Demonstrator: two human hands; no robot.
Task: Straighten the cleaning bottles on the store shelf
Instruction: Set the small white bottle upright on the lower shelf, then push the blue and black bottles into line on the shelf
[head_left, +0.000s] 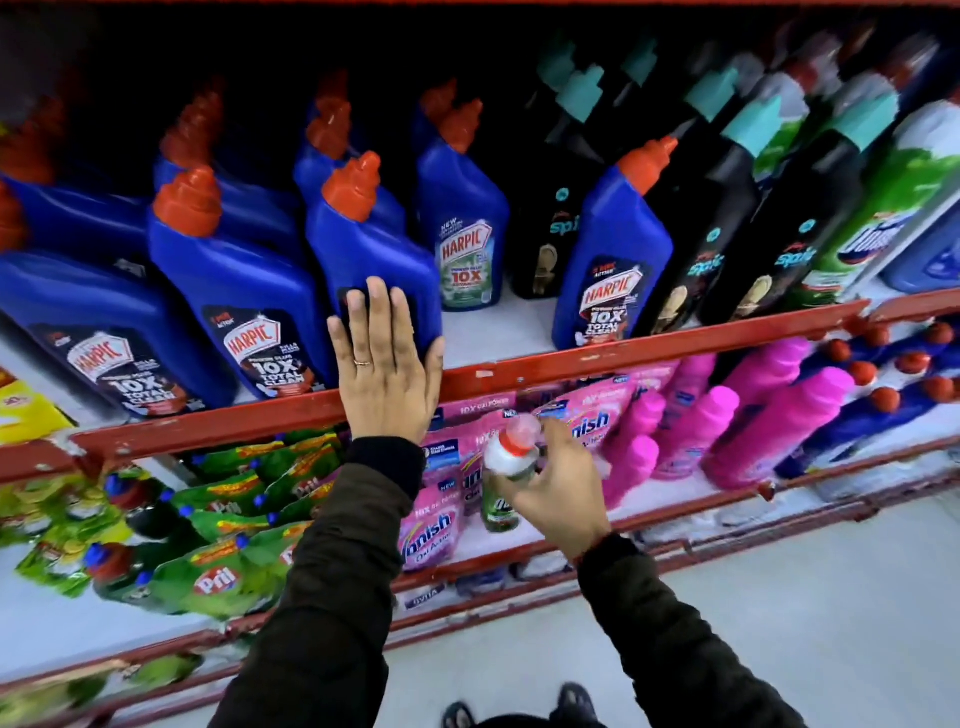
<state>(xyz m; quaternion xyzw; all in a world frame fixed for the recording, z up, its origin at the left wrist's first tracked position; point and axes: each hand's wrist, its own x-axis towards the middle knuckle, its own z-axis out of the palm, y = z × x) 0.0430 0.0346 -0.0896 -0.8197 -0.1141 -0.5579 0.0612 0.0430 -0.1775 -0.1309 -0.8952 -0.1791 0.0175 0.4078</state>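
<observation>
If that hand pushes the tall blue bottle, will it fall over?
Maybe. The blue bottle is tall and narrow, so a high push might tip it. The left hand presses flat low on its front, so sliding seems likelier. Its plastic looks stiff, probably not squashy.

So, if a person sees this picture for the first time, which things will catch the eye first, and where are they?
First the left hand, flat against the front of a blue Harpic bottle at the red shelf edge. Next the right hand, lower and nearer, gripping a small green bottle with a white and red top. The bright pink bottles on the lower shelf, at the right, also stand out.
</observation>
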